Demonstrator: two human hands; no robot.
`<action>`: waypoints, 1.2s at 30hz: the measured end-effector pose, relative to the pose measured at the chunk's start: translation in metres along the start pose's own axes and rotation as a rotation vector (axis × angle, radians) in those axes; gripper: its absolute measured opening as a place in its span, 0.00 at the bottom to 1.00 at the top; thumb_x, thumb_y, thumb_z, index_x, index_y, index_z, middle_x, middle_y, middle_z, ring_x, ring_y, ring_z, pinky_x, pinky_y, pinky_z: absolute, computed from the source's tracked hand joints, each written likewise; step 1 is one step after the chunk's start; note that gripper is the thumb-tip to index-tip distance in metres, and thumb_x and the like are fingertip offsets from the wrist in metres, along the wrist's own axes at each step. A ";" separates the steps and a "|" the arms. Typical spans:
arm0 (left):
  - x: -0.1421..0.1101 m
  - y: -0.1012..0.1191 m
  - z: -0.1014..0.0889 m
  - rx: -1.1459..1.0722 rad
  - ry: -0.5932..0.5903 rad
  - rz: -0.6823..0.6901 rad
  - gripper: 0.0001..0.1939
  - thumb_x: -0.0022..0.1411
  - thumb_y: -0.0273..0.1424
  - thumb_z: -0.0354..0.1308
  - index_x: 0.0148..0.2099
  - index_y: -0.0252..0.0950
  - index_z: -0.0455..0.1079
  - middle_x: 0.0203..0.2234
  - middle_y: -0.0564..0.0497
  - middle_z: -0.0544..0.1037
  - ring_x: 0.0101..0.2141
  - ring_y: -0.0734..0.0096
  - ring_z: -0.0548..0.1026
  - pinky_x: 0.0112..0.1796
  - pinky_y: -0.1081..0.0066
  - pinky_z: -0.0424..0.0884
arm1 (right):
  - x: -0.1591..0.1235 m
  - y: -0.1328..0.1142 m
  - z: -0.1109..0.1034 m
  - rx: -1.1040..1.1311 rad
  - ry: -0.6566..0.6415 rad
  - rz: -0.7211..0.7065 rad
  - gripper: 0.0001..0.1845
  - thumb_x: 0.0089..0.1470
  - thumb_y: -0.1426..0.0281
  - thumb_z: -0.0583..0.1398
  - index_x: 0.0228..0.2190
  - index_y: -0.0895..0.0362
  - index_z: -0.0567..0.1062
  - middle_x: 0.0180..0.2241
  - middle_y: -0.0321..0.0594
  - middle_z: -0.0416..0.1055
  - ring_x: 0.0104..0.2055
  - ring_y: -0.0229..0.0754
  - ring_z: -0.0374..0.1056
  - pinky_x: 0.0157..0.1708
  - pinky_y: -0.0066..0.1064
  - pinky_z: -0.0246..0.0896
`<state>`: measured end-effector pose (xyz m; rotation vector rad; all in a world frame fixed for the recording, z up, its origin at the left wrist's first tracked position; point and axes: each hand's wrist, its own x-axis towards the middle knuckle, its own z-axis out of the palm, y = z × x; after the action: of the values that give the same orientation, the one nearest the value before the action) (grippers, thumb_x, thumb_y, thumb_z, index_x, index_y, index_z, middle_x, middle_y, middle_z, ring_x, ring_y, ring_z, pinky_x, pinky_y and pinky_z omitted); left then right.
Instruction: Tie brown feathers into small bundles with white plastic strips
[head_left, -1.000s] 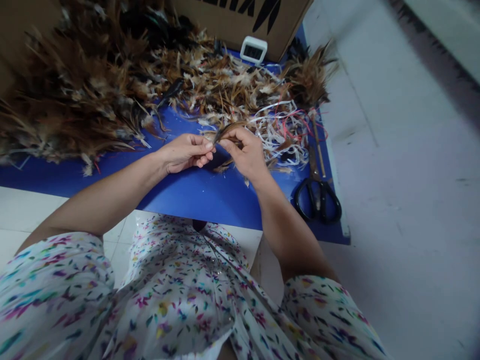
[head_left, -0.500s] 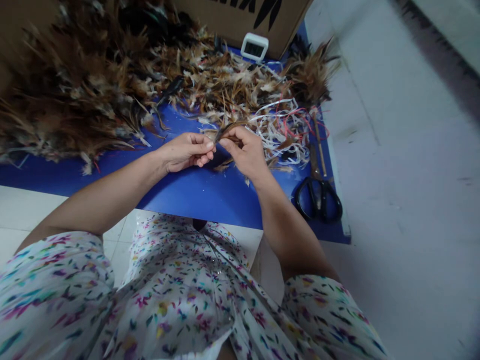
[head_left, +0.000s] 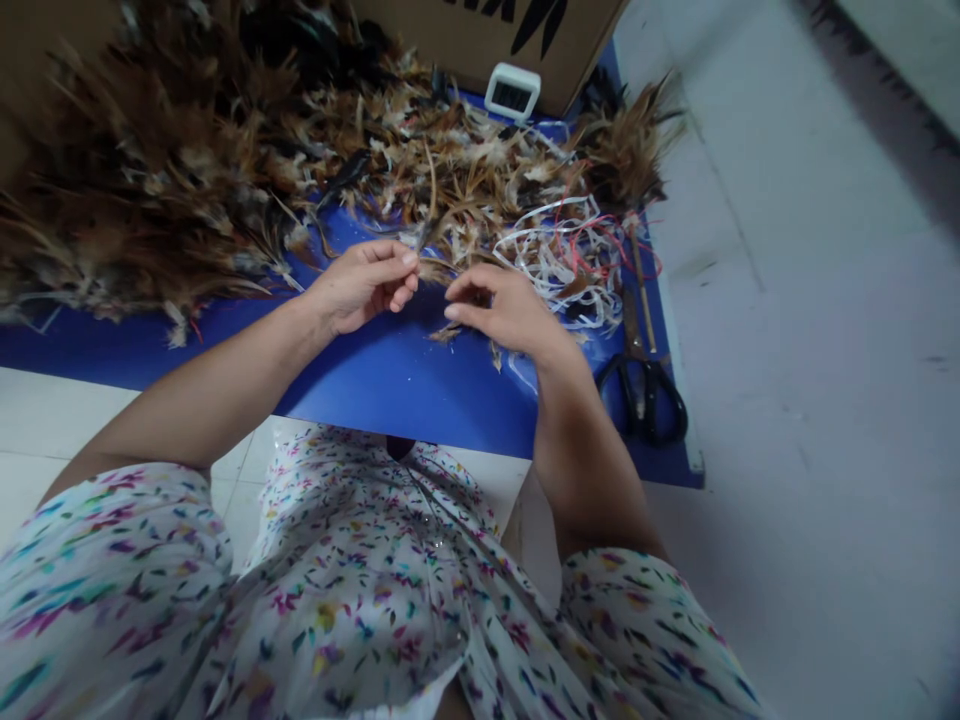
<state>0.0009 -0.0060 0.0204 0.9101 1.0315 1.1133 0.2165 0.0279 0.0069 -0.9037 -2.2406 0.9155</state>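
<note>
My left hand [head_left: 367, 285] is closed in a pinch, thumb against forefinger, on a brown and dark feather [head_left: 427, 225] that sticks up from the fingertips. Just to its right, my right hand [head_left: 502, 305] hovers over the blue tabletop [head_left: 405, 390]. Its thumb and curled fingers are apart, with nothing visible between them. Beyond both hands spreads a pile of loose brown and cream feathers [head_left: 480, 165]. Small feather scraps [head_left: 446, 333] lie below the right hand's fingertips.
White and red plastic strips [head_left: 581, 250] lie tangled right of my hands. Black-handled scissors [head_left: 645, 395] and a thin stick [head_left: 643, 290] rest near the right edge. A large feather heap [head_left: 135, 200] fills the left. Behind stand a white digital clock [head_left: 513, 92] and cardboard box [head_left: 450, 55].
My right hand has let go and moved right, away from the left hand, its fingers opening. The left hand has shifted slightly left and up, and its feather now points upward.
</note>
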 end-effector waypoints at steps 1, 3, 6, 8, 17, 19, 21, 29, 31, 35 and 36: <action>0.000 0.002 -0.001 -0.004 0.030 0.019 0.12 0.64 0.26 0.64 0.28 0.32 0.68 0.19 0.55 0.72 0.15 0.84 0.67 0.19 0.81 0.63 | -0.002 -0.001 -0.002 -0.046 -0.065 0.002 0.08 0.50 0.67 0.69 0.33 0.56 0.78 0.35 0.38 0.75 0.37 0.41 0.68 0.43 0.37 0.62; 0.002 0.004 -0.002 -0.008 0.075 0.044 0.11 0.65 0.25 0.61 0.29 0.32 0.68 0.20 0.56 0.71 0.16 0.84 0.66 0.19 0.81 0.62 | -0.005 -0.003 -0.004 -0.157 -0.150 0.016 0.07 0.48 0.71 0.69 0.32 0.56 0.79 0.35 0.39 0.74 0.40 0.43 0.67 0.46 0.39 0.60; 0.004 0.004 -0.005 -0.001 0.105 0.051 0.10 0.65 0.24 0.60 0.30 0.32 0.68 0.20 0.56 0.71 0.16 0.85 0.66 0.20 0.81 0.62 | -0.006 -0.007 -0.002 -0.297 -0.201 0.048 0.04 0.50 0.74 0.68 0.31 0.55 0.79 0.36 0.41 0.74 0.44 0.46 0.66 0.51 0.42 0.56; 0.005 0.002 -0.005 0.011 0.103 0.045 0.10 0.65 0.25 0.61 0.30 0.32 0.67 0.20 0.56 0.70 0.16 0.85 0.66 0.19 0.81 0.62 | -0.006 -0.008 0.001 -0.330 -0.215 0.058 0.03 0.53 0.75 0.65 0.29 0.56 0.78 0.36 0.41 0.74 0.44 0.46 0.65 0.51 0.42 0.55; 0.003 0.000 -0.001 0.033 0.073 0.033 0.11 0.63 0.27 0.64 0.30 0.33 0.66 0.21 0.56 0.72 0.16 0.84 0.67 0.18 0.81 0.63 | 0.000 -0.009 0.001 0.036 0.070 0.136 0.02 0.55 0.72 0.62 0.30 0.56 0.74 0.28 0.35 0.73 0.29 0.36 0.63 0.35 0.32 0.58; 0.002 -0.001 -0.001 0.032 0.050 0.036 0.11 0.61 0.28 0.66 0.30 0.33 0.67 0.23 0.55 0.74 0.16 0.84 0.69 0.18 0.81 0.64 | 0.001 -0.006 0.001 0.122 0.133 0.133 0.03 0.54 0.70 0.63 0.30 0.56 0.74 0.27 0.34 0.73 0.28 0.35 0.63 0.33 0.31 0.59; 0.001 -0.003 -0.001 0.040 0.014 0.031 0.12 0.59 0.30 0.69 0.31 0.32 0.68 0.25 0.54 0.76 0.18 0.82 0.71 0.19 0.81 0.66 | 0.001 -0.004 0.002 0.197 0.166 0.130 0.07 0.54 0.66 0.65 0.31 0.56 0.74 0.27 0.35 0.74 0.28 0.35 0.65 0.33 0.31 0.61; -0.001 -0.014 0.003 0.135 -0.110 -0.003 0.16 0.54 0.35 0.74 0.28 0.32 0.71 0.16 0.53 0.72 0.16 0.77 0.72 0.19 0.79 0.69 | 0.002 -0.003 0.009 0.268 0.129 0.128 0.14 0.51 0.58 0.68 0.31 0.55 0.74 0.27 0.35 0.76 0.29 0.38 0.71 0.33 0.33 0.68; -0.001 -0.015 0.003 0.145 -0.092 0.017 0.16 0.54 0.35 0.74 0.27 0.32 0.71 0.15 0.54 0.71 0.15 0.78 0.71 0.19 0.79 0.67 | 0.002 -0.004 0.010 0.271 0.113 0.141 0.13 0.52 0.59 0.68 0.32 0.55 0.74 0.26 0.34 0.75 0.27 0.36 0.69 0.31 0.31 0.68; 0.000 -0.012 0.004 0.127 -0.021 0.062 0.14 0.55 0.31 0.73 0.25 0.32 0.71 0.14 0.55 0.68 0.14 0.80 0.68 0.17 0.79 0.64 | 0.002 -0.006 0.009 0.303 0.127 0.130 0.12 0.54 0.60 0.66 0.33 0.56 0.74 0.24 0.32 0.74 0.23 0.32 0.65 0.27 0.27 0.65; 0.000 -0.010 0.004 0.124 -0.001 0.068 0.14 0.56 0.30 0.72 0.25 0.32 0.71 0.14 0.55 0.68 0.14 0.80 0.67 0.17 0.79 0.64 | 0.002 -0.007 0.009 0.307 0.140 0.128 0.12 0.55 0.60 0.66 0.33 0.56 0.74 0.24 0.32 0.74 0.23 0.31 0.65 0.26 0.27 0.65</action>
<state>0.0070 -0.0081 0.0119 1.0512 1.0850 1.1144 0.2067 0.0225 0.0071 -0.9424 -1.8766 1.1775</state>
